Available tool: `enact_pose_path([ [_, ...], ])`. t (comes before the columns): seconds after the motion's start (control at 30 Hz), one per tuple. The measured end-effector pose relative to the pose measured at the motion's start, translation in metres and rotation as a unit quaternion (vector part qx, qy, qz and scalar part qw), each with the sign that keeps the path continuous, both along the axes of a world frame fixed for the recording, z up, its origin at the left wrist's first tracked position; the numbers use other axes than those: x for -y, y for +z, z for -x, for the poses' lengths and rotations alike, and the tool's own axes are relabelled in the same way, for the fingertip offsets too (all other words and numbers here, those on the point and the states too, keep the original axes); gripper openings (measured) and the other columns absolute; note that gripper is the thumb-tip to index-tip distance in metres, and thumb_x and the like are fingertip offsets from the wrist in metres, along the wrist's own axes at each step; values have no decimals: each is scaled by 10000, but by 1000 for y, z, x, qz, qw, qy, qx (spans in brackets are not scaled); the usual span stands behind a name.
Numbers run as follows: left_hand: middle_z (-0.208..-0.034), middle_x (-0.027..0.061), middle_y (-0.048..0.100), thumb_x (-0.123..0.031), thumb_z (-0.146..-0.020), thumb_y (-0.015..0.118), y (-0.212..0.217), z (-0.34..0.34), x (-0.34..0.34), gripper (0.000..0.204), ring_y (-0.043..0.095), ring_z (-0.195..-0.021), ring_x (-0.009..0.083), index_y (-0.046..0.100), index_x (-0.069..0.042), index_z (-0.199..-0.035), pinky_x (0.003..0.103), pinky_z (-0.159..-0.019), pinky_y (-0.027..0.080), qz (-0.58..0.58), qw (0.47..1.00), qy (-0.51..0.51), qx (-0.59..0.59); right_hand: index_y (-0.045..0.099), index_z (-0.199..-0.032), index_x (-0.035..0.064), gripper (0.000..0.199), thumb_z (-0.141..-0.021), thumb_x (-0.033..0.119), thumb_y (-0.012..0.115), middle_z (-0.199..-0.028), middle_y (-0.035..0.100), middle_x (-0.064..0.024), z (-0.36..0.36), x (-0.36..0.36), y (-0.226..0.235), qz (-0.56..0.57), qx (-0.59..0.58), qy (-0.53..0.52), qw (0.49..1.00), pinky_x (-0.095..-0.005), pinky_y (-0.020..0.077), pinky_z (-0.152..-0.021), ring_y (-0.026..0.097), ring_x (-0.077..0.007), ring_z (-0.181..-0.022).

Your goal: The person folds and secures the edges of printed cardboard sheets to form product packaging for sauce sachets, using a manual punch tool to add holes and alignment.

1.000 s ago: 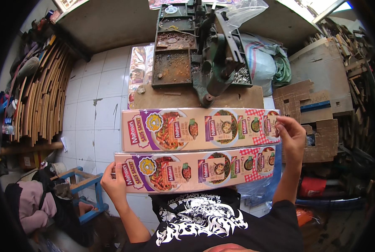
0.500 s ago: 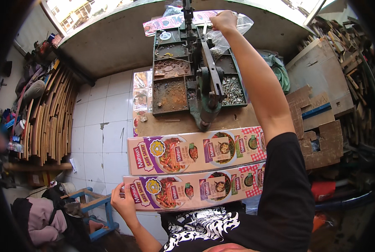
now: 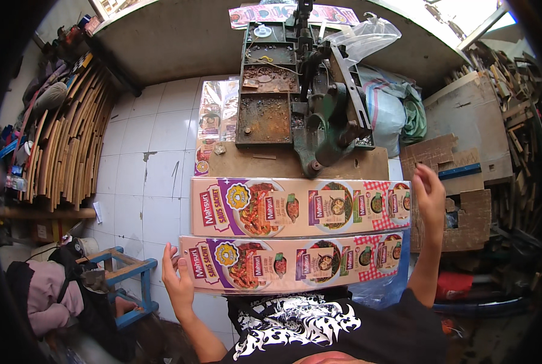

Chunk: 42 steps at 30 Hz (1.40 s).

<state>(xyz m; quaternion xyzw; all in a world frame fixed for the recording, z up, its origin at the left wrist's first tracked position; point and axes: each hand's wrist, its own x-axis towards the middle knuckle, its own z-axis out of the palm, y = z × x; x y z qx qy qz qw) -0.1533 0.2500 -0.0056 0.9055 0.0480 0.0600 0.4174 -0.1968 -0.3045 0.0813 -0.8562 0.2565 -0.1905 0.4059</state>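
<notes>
Two long printed strips with food pictures lie across the front, the upper printed strip [image 3: 301,207] on the board's near edge and the lower printed strip [image 3: 292,264] close to my shirt. My left hand [image 3: 178,284] is at the lower strip's left end, its fingers apart and pointing up along the edge. My right hand [image 3: 430,197] hangs just past the upper strip's right end. Its fingers are curled together; whatever they hold, if anything, is too small to tell. Ahead stands a dark green hand press [image 3: 334,121] with a long lever.
A compartment tray [image 3: 265,118] with small metal bits surrounds the press. A clear plastic bag [image 3: 368,39] lies at its back right. White and green sacks [image 3: 383,103] stand to the right. Stacked boards [image 3: 70,145] and a blue stool frame [image 3: 143,285] are at the left.
My right hand has come back from the plastic bag behind the press to the strips' right end. The fingers of my left hand have loosened at the lower strip's edge.
</notes>
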Motion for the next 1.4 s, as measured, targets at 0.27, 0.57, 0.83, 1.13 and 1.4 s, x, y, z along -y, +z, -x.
enact_pose_path([
  [0.27,-1298,266,592,-330,-1054,423,-9,-16,-1,540,582,-1189,356,435,57,-1430,399,-1031,412,-1,993,-88,-76,333,-1523,94,675,-1027,544,416,-1469,455,-212,188,11,-108,-235,-107,-146,955,-467,330,-1111,446,-307,-1343],
  [0.57,-1394,251,528,-479,-1046,415,-10,-14,-5,683,545,-1264,308,394,64,-1460,369,-1052,404,38,990,-112,-78,299,-1496,-45,715,-1046,502,399,-1462,444,-234,166,-20,-121,-337,49,-84,936,-407,319,-1127,458,-299,-1328],
  [0.83,-1425,266,498,-498,-1052,307,-27,27,-9,683,483,-1329,385,514,68,-1371,446,-1113,347,7,987,-127,96,314,-1517,0,755,-1036,583,299,-1523,395,-195,200,-50,-130,-277,18,-72,958,-385,237,-1175,385,-294,-1404],
  [1.13,-1289,213,611,-111,-983,512,15,-17,19,347,577,-1216,340,584,63,-1276,413,-1041,427,-105,981,-34,159,477,-1400,-50,577,-994,345,586,-1319,596,-221,128,28,-122,55,-73,-188,978,-361,445,-1016,586,-268,-1220],
  [1.4,-1027,182,671,-127,-893,673,23,-99,55,318,651,-829,267,662,57,-1152,361,-747,515,-137,977,-163,30,537,-1350,-42,597,-936,371,658,-1213,656,-243,58,14,-83,59,-198,-109,972,-385,500,-932,645,-320,-1138],
])
